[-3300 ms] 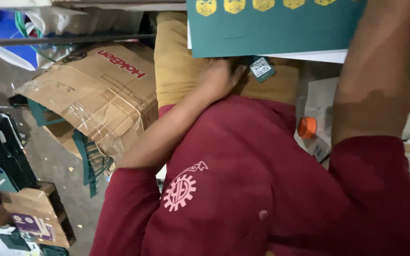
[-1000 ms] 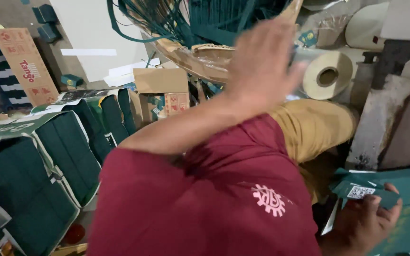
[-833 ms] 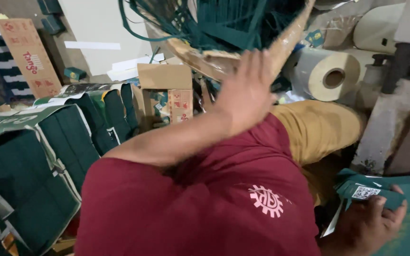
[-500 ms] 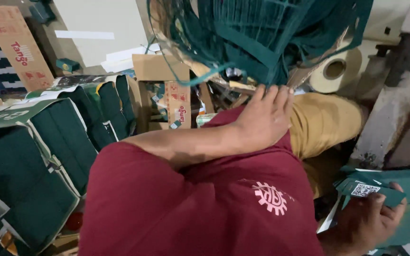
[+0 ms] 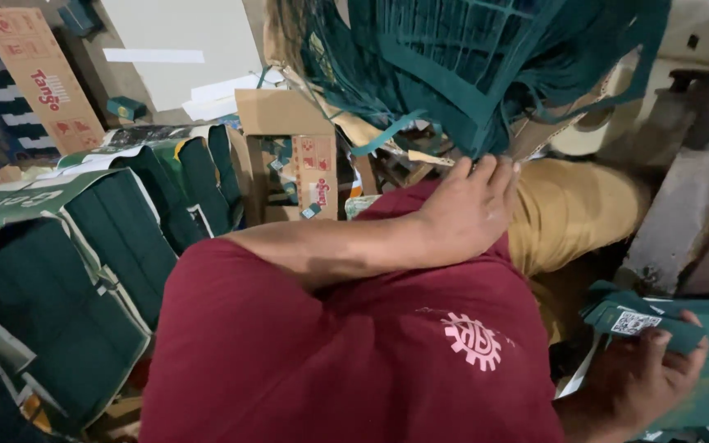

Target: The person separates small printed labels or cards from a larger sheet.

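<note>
Handling of flat green printed carton blanks [image 5: 699,344] is the step in hand. The right hand [image 5: 646,381] grips the corner of these blanks at the lower right, fingers curled over the edge, thumb side beneath; a small white square code label [image 5: 632,322] sits on the top blank just above the fingers. The left hand [image 5: 465,209] crosses in front of the maroon shirt [image 5: 346,353], fingers loosely spread and holding nothing, fingertips just below a hanging bundle of green straps [image 5: 486,66]. By judgement, the next move calls for a firm two-handed hold on the blanks, so the left hand must come across to the free edge.

Surroundings:
- Left: stacks of folded dark green cartons [image 5: 84,246] with white edging, standing on edge.
- Upper left: a tall brown corrugated box [image 5: 38,78] with red print, leaning.
- Centre: a small brown carton [image 5: 289,156] with red markings.
- Right: mustard-yellow trousers [image 5: 576,209] beside a grey concrete block [image 5: 691,221].
</note>
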